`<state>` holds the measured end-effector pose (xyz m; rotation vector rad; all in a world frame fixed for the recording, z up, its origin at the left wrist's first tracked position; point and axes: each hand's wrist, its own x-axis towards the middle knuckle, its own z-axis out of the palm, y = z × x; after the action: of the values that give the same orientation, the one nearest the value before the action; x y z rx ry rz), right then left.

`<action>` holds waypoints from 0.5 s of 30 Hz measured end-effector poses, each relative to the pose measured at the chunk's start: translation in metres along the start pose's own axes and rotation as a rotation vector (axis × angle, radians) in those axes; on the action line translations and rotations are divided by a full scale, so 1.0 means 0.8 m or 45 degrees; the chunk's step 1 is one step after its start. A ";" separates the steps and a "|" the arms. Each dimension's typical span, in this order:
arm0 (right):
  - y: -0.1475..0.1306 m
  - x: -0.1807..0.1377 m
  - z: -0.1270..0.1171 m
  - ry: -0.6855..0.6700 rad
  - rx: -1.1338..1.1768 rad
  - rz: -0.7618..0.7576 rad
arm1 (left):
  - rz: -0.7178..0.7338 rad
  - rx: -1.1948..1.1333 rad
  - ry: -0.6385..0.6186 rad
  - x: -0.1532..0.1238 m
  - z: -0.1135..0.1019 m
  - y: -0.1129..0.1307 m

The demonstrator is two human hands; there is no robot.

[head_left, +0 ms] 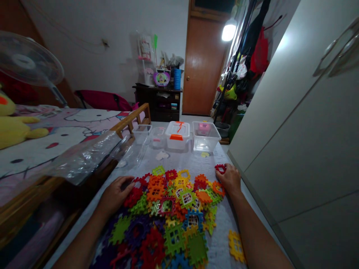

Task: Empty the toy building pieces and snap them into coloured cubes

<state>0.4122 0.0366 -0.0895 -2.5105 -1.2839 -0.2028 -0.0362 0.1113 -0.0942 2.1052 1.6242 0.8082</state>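
Note:
A heap of coloured plastic interlocking tiles (168, 209) lies on a pale cloth before me. My left hand (116, 192) rests palm down on the heap's left edge, fingers stretched over red tiles. My right hand (230, 178) is at the heap's far right corner, its fingers curled and touching a small red tile (220, 168). A lone yellow tile (236, 246) lies apart beside my right forearm.
Clear plastic boxes stand beyond the heap: an open tub (206, 136), an orange-latched box (177, 135) and smaller ones (157, 137). A bed with a wooden rail (131, 119) and a crumpled plastic bag (84, 157) is at left. A wardrobe (294, 123) runs along the right.

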 end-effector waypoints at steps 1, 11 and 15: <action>0.000 0.000 -0.001 -0.003 -0.008 0.009 | 0.002 0.006 0.002 0.000 0.000 0.001; -0.001 -0.002 -0.007 -0.026 -0.018 0.024 | 0.029 0.022 -0.003 0.001 0.000 -0.001; -0.001 -0.003 -0.008 -0.026 -0.021 0.023 | 0.048 0.015 -0.004 0.001 -0.001 0.002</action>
<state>0.4101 0.0331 -0.0841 -2.5431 -1.2722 -0.1848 -0.0353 0.1115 -0.0922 2.1499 1.5959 0.8091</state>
